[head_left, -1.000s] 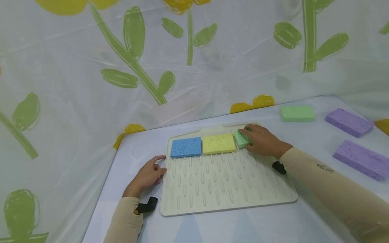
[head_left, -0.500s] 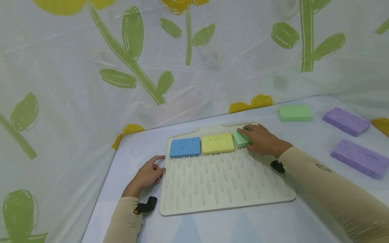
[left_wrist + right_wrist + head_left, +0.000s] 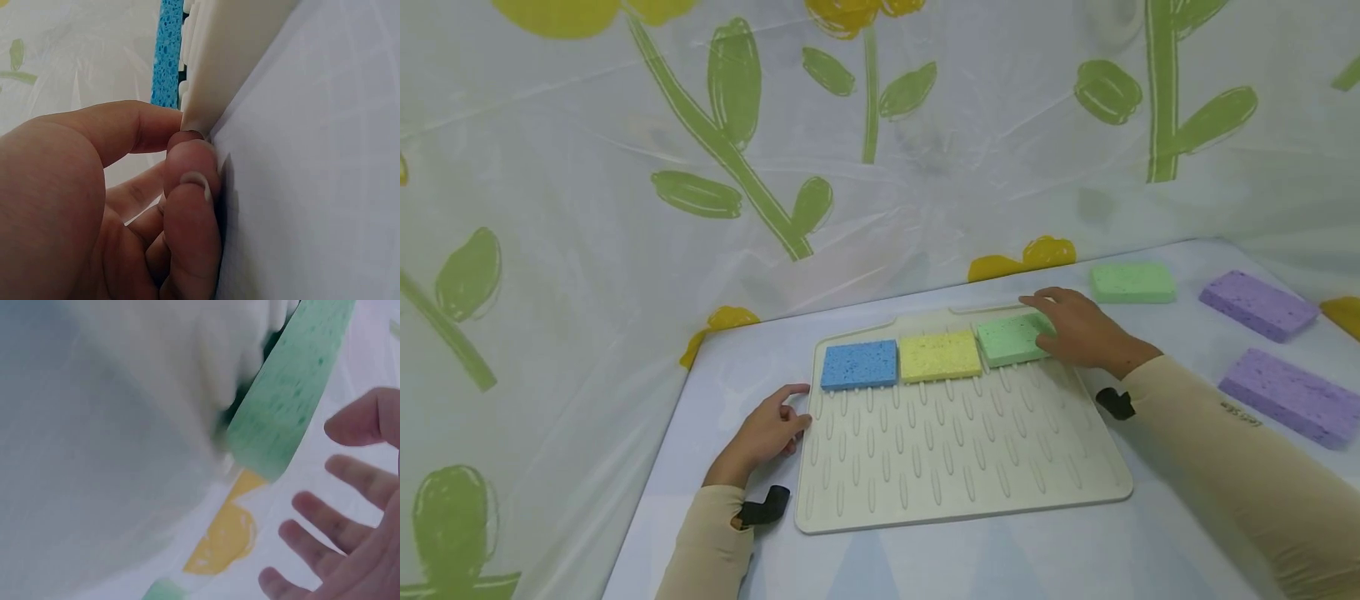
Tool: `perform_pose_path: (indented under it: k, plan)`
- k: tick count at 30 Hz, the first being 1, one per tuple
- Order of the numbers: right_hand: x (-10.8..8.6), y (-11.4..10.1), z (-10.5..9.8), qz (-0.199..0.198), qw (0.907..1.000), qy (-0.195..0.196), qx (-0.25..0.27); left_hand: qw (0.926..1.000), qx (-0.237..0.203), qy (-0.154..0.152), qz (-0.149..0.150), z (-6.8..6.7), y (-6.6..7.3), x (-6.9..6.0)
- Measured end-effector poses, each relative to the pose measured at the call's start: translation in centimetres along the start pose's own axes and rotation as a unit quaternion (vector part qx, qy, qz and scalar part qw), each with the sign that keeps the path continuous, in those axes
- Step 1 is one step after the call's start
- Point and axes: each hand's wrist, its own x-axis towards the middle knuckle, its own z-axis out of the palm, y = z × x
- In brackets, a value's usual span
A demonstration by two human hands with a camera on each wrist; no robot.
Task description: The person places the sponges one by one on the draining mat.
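The mat (image 3: 940,450) lies flat on the table (image 3: 970,567), its rounded near corners well in from the bottom of the head view, with a strip of table in front of it. Along its far side stand the blue sponge (image 3: 859,365), the yellow sponge (image 3: 940,356) and the green sponge (image 3: 1011,340) in a row, each just beside the next; whether they touch I cannot tell. From the row down to the near edge the mat's ribs lie bare. The left hand (image 3: 767,432) sits at the mat's left edge, index finger reaching and the others bent, tips touching the side of the mat without gripping it. The right hand (image 3: 1078,332) is at the green sponge's right end, fingers spread and loose, holding nothing. The head view has it overlapping that end, but the right wrist view shows air between fingertips and sponge. Table also separates the mat from the second green sponge (image 3: 1132,282), the far purple sponge (image 3: 1258,305) and the near purple sponge (image 3: 1292,398); the right sleeve (image 3: 1240,467) crosses that space. Dark lettering on this sleeve seems to begin "Lets", the rest too small to read. Only the left wrist view shows the mat's thick side wall and dark gaps between ribs under the blue sponge. Behind, a flowered curtain (image 3: 955,217) meets the table's far edge.
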Motion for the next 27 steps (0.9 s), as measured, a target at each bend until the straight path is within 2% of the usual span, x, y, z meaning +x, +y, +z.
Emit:
perform_pose_path:
  k: [6,9,16,22,27]
  plan:
    - [-0.3,2.0,-0.3,0.029,0.9975,0.062,-0.017,1.0,0.0,0.003,0.001,0.1,-0.1,0.0]
    - [-0.4,3.0,-0.3,0.046,0.996,0.075,-0.017,1.0,0.0,0.002,0.0,0.1,-0.1,0.1]
    - [-0.4,5.6,-0.8,0.08,0.9939,0.072,-0.023,1.0,0.001,0.0,-0.007,0.1,-0.1,0.1]
    - [-0.7,7.3,-1.3,0.104,0.9935,0.032,-0.034,0.9999,0.002,-0.002,-0.013,0.1,-0.2,0.1]
    - [-0.8,8.0,-1.8,0.107,0.9926,0.017,-0.054,0.9999,0.001,-0.002,-0.013,0.1,-0.1,0.1]
